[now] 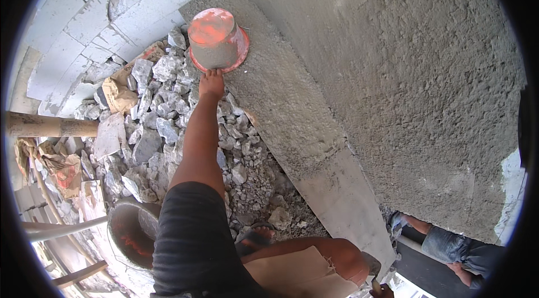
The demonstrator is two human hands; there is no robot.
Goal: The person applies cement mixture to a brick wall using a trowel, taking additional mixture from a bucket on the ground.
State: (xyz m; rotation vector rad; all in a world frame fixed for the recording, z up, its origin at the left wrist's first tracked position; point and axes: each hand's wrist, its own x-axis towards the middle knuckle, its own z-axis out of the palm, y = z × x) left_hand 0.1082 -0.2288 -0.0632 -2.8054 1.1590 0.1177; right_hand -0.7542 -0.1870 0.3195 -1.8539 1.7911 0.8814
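An orange-red bucket (pixel 216 39) smeared with grey mortar stands upside down, base up, at the top of a long board (pixel 342 197). My left hand (pixel 211 82) is stretched far forward, its fingers closed on the bucket's near rim. Wet grey mortar (pixel 275 84) coats the board's upper part; its lower part is barer. At the bottom edge my right hand (pixel 383 292) shows only in part, closed on what looks like a trowel (pixel 371 267), mostly cut off or hidden by my knee.
A rough mortar-covered wall (pixel 404 90) rises on the right. Broken rubble (pixel 163 107) lies left, by a white block wall (pixel 101 11). A second mortar-stained bucket (pixel 133 230) and wooden poles (pixel 53 125) are at left. Another person (pixel 455 247) is at lower right.
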